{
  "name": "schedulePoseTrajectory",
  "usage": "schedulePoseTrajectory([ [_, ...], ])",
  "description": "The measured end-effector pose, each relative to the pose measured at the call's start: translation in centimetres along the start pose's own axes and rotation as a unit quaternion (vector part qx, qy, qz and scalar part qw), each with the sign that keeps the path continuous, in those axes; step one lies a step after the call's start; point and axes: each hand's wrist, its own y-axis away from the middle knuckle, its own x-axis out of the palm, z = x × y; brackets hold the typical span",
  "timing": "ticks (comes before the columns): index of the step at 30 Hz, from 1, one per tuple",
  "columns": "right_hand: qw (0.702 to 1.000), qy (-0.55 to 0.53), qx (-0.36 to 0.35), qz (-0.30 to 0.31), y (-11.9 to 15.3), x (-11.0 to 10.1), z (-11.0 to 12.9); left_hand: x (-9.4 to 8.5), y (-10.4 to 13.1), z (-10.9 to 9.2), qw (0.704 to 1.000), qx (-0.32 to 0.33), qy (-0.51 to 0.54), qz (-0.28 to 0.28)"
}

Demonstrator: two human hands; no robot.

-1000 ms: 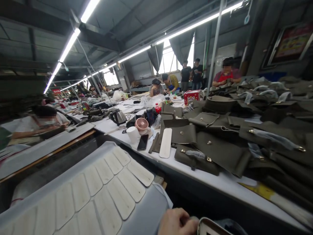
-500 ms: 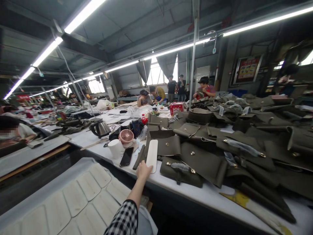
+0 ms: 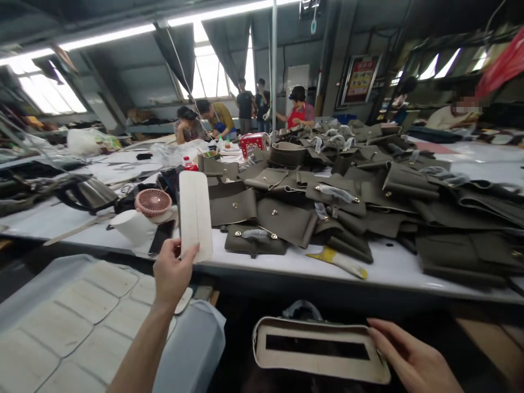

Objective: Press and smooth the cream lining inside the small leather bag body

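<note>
Upright, a white rounded strip (image 3: 195, 214) is pinched at its lower end by the left hand (image 3: 172, 273) above the table edge (image 3: 286, 267), while the right hand (image 3: 413, 357), partly cut off, rests open-fingered against a beige bag opening (image 3: 319, 352), its body hidden below

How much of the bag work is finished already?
Done: a heap of dark olive bag pieces on the white table. In hand: the left hand holds a white oblong insert upright; the right hand touches an open cream bag. Left: many more inserts on the grey tray.
</note>
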Motion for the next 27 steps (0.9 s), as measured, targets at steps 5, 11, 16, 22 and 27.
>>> schedulePoseTrajectory([
  [5,0.970,-0.220,-0.077,0.069,0.2,2.0,8.3,-1.2,13.3,-6.4,0.981,0.172,0.085,-0.023],
  [11,0.903,-0.396,-0.147,0.080,2.3,2.0,13.9,1.6,23.0,-9.5,0.891,0.427,0.132,0.085],
  [16,0.935,-0.332,-0.119,0.033,2.3,-0.3,11.6,2.6,25.3,-11.8,0.842,0.463,0.191,0.201],
  [22,0.949,-0.268,-0.164,-0.003,2.1,-3.5,8.6,1.2,26.2,-7.7,0.878,0.394,0.205,0.179],
  [27,0.967,-0.175,-0.186,0.000,2.3,-2.8,8.6,1.8,25.0,-2.0,0.964,-0.054,0.214,0.148],
])
